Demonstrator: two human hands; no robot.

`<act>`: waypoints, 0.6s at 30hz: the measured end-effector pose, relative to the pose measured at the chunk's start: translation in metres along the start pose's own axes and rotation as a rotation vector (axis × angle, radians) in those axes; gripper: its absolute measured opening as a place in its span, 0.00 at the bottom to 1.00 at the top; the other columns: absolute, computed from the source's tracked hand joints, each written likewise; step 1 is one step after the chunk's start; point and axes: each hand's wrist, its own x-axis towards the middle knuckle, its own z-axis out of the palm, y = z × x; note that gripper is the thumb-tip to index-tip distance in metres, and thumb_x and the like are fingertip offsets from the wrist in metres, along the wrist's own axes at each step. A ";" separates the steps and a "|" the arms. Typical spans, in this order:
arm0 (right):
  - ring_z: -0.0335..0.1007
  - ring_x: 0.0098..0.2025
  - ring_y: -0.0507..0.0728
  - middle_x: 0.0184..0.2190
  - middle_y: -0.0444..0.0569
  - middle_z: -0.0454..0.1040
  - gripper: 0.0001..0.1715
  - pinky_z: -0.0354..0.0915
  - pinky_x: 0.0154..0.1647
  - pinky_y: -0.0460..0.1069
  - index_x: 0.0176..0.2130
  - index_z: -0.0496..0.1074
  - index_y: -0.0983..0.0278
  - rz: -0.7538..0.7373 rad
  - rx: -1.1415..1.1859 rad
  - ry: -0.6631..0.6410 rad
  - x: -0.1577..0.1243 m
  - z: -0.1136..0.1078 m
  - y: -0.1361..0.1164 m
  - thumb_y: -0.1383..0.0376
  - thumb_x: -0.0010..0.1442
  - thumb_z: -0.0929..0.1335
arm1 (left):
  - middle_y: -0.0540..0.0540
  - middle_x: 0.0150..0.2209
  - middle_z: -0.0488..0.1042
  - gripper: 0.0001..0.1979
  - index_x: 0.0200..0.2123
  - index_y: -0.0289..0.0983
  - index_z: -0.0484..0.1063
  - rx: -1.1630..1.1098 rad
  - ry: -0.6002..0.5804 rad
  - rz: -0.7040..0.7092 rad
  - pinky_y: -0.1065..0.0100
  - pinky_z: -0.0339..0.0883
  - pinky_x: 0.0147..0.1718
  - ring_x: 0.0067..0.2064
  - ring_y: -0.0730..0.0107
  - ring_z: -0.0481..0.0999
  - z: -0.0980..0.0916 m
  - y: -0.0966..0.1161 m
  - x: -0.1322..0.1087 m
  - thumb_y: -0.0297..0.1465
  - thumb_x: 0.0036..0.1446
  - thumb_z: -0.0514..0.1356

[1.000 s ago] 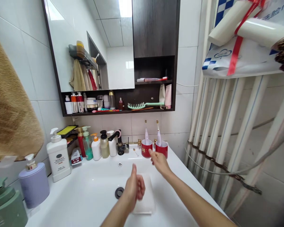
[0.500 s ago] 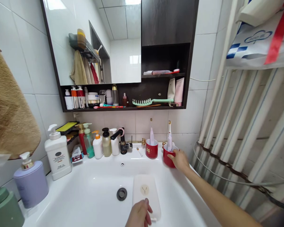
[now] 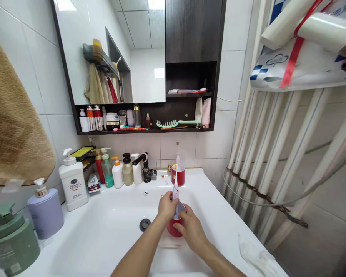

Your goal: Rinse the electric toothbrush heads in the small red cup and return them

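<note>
Over the white sink (image 3: 109, 234), my right hand (image 3: 192, 227) is wrapped round a red cup (image 3: 173, 228) from its right side. My left hand (image 3: 167, 206) pinches an electric toothbrush (image 3: 175, 188) that stands in this cup, brush head up. The lower part of the toothbrush is inside the cup. Beneath the cup lies a pale translucent box (image 3: 169, 243), mostly hidden now by the cup and my hands. A second red cup (image 3: 178, 177) with another toothbrush (image 3: 178, 157) stands on the sink's back ledge.
A black faucet (image 3: 146, 169) rises behind the basin, with several pump bottles (image 3: 127, 171) to its left. Larger bottles (image 3: 74, 184) line the left rim. A dark mirror cabinet (image 3: 190, 34) hangs above. White pipes (image 3: 265, 142) run along the right wall. A crumpled white wrapper (image 3: 256, 254) lies at right.
My right hand has brought the red cup from the back right ledge to over the basin. My left hand has moved up from the pale box and taken hold of the toothbrush.
</note>
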 end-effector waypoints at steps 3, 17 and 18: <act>0.54 0.46 0.57 0.46 0.52 0.54 0.05 0.53 0.41 0.48 0.23 0.64 0.65 -0.001 -0.035 -0.044 -0.001 0.007 -0.003 0.70 0.41 0.60 | 0.49 0.24 0.68 0.08 0.26 0.35 0.64 -0.079 0.081 0.007 0.71 0.56 0.30 0.28 0.72 0.65 -0.010 0.002 0.001 0.29 0.37 0.53; 0.56 0.43 0.58 0.44 0.52 0.57 0.09 0.54 0.38 0.48 0.26 0.65 0.65 0.020 -0.084 -0.011 0.013 0.020 0.016 0.69 0.38 0.62 | 0.47 0.30 0.68 0.16 0.34 0.35 0.62 -0.530 0.064 -0.108 0.72 0.60 0.30 0.30 0.73 0.67 -0.044 0.031 -0.066 0.37 0.39 0.54; 0.53 0.45 0.59 0.45 0.52 0.55 0.12 0.53 0.40 0.49 0.28 0.65 0.65 0.028 -0.061 0.016 0.013 0.017 0.013 0.69 0.38 0.63 | 0.47 0.31 0.68 0.16 0.34 0.35 0.62 -0.554 0.040 -0.129 0.72 0.60 0.31 0.31 0.73 0.67 -0.043 0.030 -0.072 0.36 0.40 0.54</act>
